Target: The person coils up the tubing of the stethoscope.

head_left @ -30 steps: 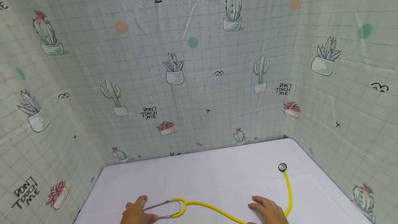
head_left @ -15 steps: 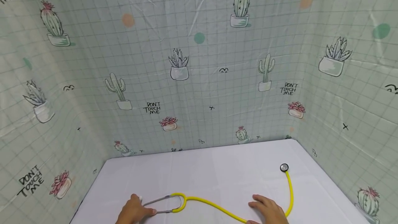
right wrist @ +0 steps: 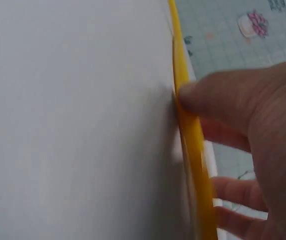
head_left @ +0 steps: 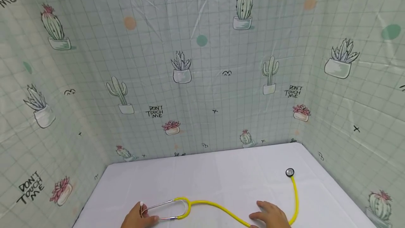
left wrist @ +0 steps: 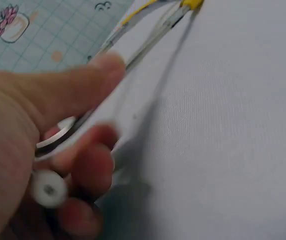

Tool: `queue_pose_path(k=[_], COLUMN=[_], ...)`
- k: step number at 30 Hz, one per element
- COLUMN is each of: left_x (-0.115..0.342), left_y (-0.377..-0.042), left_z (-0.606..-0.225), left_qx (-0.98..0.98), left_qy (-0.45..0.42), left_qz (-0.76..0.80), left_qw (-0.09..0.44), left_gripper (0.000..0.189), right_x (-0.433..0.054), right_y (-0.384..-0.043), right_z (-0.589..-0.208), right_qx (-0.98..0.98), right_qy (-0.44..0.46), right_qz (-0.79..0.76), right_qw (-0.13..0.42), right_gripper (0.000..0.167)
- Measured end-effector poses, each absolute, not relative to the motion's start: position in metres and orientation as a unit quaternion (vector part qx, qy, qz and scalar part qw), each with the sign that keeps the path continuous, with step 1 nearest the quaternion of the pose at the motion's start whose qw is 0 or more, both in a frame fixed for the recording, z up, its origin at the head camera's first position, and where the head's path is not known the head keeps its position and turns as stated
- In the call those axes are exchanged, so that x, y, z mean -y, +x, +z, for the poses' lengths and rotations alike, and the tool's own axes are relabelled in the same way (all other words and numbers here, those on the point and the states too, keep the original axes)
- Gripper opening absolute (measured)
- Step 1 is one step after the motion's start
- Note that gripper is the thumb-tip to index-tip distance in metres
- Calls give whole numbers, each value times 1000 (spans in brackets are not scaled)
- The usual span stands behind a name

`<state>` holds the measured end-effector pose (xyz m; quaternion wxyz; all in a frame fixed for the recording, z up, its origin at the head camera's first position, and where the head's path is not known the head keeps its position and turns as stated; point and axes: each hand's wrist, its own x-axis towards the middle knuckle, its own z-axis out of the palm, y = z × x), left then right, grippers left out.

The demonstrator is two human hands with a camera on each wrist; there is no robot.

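A stethoscope with yellow tubing (head_left: 218, 207) lies stretched across the white table. My left hand (head_left: 139, 216) grips its metal ear tubes at the left end, fingers curled and thumb along one tube. A white ear tip (left wrist: 49, 189) pokes out between palm and fingers in the left wrist view. My right hand (head_left: 271, 215) lies over the tubing farther right, its fingers spread and loosely bent. In the right wrist view the thumb (right wrist: 195, 97) touches the yellow tube, and the other fingers show beyond it. The round chest piece (head_left: 289, 172) rests at the far right.
The white-clothed table (head_left: 202, 171) ends at a back edge against a hanging sheet (head_left: 202, 90) printed with cacti. More of this sheet closes off the left and right sides.
My left hand has gone from spread fingers to curled round the ear tubes, and a white ear tip now shows above it. The right hand stays nearly in place on the tubing.
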<state>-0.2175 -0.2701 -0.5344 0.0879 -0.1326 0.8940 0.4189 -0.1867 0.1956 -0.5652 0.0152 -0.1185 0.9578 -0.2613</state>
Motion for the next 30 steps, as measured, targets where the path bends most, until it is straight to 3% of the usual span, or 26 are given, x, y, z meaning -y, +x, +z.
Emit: queue_pose_path(k=[5,13,19,23,30], left_x=[271,257,243,232,215], left_y=[-209,-194,-190,-191,-191], left_z=[-541,-535,-532,-528,-521], left_qx=[-822,-767,-727,-733,-719], left_qy=[-112,-89,-57,-46,-37], left_qz=[547,625,677,675,691], left_qw=[115,118,94,70,66], left_gripper=[52,69,74,78,70], right_x=[-183,-151,-137,-137,-140], right_y=[-188,-188,-189,-191,-193], right_z=[-559,-559,-561,-561,-564], right_qx=[-963,-961,-958,-955,-945], right_qy=[-110,-119,-111,-119,-152], right_qz=[-242,-248,-248,-247,-262], right_qw=[45,-18,-93,-112,-124], right_gripper=[26,32,18,14,23])
